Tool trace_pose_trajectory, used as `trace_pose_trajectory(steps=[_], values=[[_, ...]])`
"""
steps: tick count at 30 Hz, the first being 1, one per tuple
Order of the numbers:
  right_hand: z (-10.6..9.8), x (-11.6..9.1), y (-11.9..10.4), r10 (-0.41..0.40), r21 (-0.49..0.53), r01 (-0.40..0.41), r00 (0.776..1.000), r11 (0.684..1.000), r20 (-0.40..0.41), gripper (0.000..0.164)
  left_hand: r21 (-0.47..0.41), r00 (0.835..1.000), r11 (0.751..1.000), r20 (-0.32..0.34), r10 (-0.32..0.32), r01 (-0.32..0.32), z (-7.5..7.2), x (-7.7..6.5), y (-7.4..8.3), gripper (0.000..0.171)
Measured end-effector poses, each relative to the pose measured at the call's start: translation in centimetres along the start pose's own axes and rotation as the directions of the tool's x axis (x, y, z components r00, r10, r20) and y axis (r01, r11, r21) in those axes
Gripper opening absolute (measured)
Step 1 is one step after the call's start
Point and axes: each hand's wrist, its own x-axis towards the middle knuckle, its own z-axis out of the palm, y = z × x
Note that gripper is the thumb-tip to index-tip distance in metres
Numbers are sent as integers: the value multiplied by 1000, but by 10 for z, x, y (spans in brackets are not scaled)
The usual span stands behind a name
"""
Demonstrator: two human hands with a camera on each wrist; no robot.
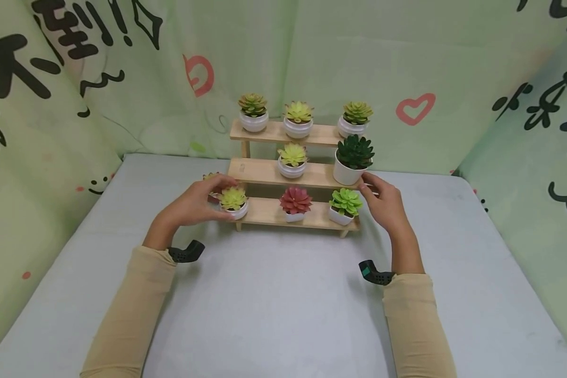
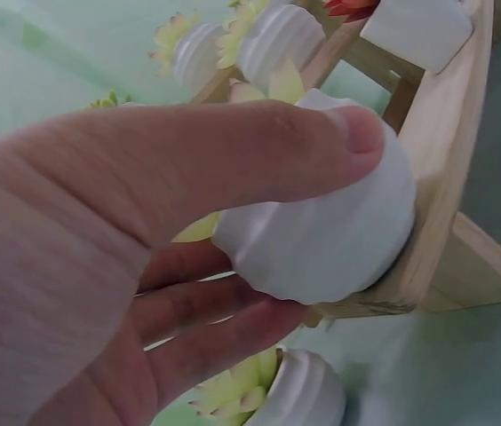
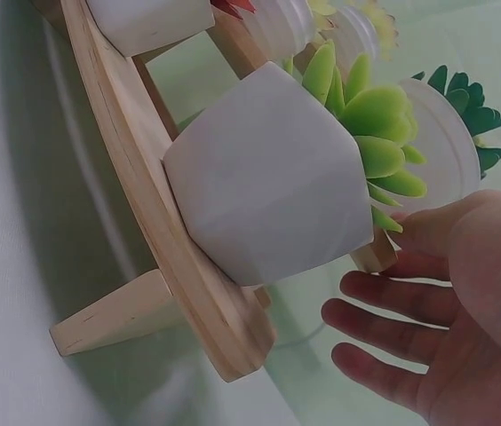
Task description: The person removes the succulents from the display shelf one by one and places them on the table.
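My left hand [image 1: 196, 202] grips a white ribbed pot holding a yellow-green succulent [image 1: 233, 198] at the left end of the bottom shelf. In the left wrist view the thumb lies across the white pot [image 2: 348, 231], with fingers on its other side. The pot's base is right at the wooden shelf [image 2: 437, 133]. My right hand [image 1: 382, 202] is at the right end of the middle shelf, beside the white pot of a dark green succulent [image 1: 354, 153]. Its fingers are loosely extended behind a bright green succulent [image 3: 379, 133] in a faceted white pot [image 3: 268, 177].
The three-tier wooden stand [image 1: 269, 210] is at the table's far side. A red succulent [image 1: 295, 200] stands mid bottom shelf; another yellow-green one [image 1: 292, 156] is on the middle shelf, several on top. Another potted succulent [image 2: 299, 390] is beyond my left hand. A printed curtain [image 1: 340, 58] hangs behind.
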Motion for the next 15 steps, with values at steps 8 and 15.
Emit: trace_pose_trajectory(steps=[8, 15], values=[[-1, 1, -1, 4, 1, -4, 1000, 1000, -7, 47, -3, 998, 1000, 62, -14, 14, -12, -7, -1, 70], [1, 0, 1, -14, 14, 15, 1000, 1000, -7, 47, 12, 997, 1000, 77, -3, 2, -20, -14, -7, 65]])
